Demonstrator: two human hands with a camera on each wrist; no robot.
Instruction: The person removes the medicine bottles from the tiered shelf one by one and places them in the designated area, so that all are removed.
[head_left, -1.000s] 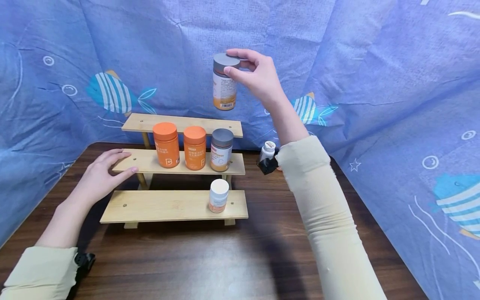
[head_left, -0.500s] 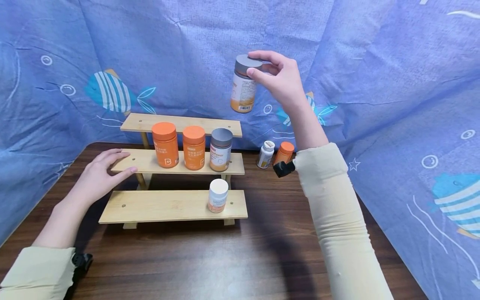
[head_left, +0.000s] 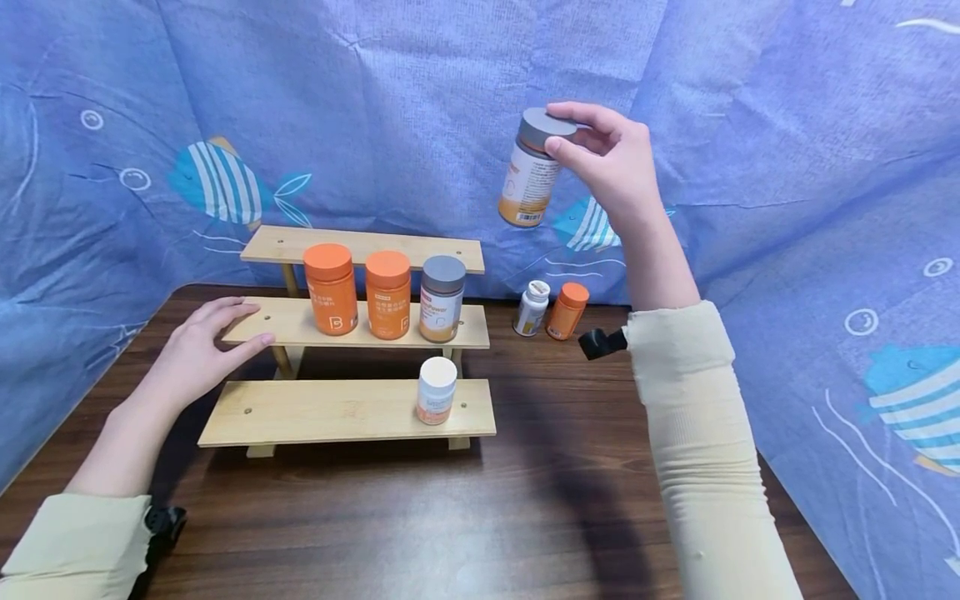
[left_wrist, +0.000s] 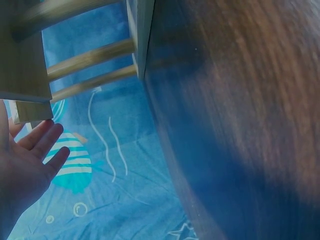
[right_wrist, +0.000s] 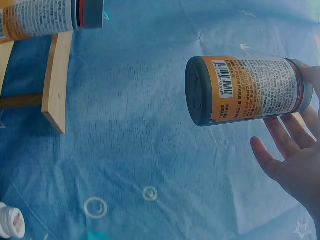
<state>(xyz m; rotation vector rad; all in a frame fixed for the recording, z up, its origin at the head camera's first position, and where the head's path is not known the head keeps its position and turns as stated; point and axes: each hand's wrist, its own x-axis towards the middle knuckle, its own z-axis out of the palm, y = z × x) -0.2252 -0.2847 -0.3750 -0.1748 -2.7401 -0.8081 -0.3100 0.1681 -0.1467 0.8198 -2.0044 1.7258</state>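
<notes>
My right hand (head_left: 615,158) pinches a grey-lidded supplement bottle (head_left: 529,179) by its lid, thumb in front and fingers behind. The bottle hangs slightly tilted in the air, right of the shelf; its barcode side shows in the right wrist view (right_wrist: 250,90). My left hand (head_left: 197,350) rests at the left end of the wooden tiered shelf's middle step (head_left: 285,331), fingers mostly straight. On that step stand two orange bottles (head_left: 330,292) and a second grey-lidded bottle (head_left: 441,304). A small white bottle (head_left: 437,392) stands on the lowest step, toward its right end.
Behind the shelf's right side, a small white-capped bottle (head_left: 532,310) and a small orange bottle (head_left: 567,312) stand on the dark wooden table (head_left: 360,517). The shelf's top step (head_left: 360,247) is bare. A blue fish-print cloth (head_left: 420,83) hangs behind the table.
My right hand has carried the grey-lidded bottle to the right, away from above the shelf, and it tilts a little more. The small orange bottle has come into view. My left hand stays put.
</notes>
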